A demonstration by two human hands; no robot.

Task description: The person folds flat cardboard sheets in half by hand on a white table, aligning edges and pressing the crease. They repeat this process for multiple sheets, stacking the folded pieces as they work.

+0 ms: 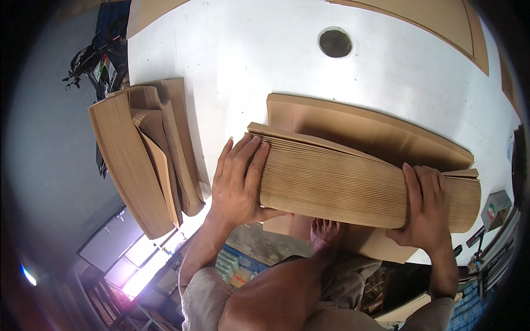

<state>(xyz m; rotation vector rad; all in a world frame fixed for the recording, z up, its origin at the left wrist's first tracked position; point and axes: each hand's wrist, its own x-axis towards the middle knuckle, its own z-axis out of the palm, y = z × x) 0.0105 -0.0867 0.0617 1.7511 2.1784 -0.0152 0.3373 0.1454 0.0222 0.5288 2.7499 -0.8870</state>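
A thick stack of folded brown paper sheets lies in front of me, its many layered edges facing up. My left hand grips the stack's left end, fingers over the top and thumb along the near side. Toward the right end, my right hand clasps it the same way. Just beyond the stack, a folded brown sheet lies on the white table. Another brown sheet shows beneath the near side. The stack's underside is hidden.
A second bundle of folded brown sheets sits at the table's left edge. Flat brown sheets lie at the far right, near a round hole. My bare foot is close below the stack. A motorcycle stands far left.
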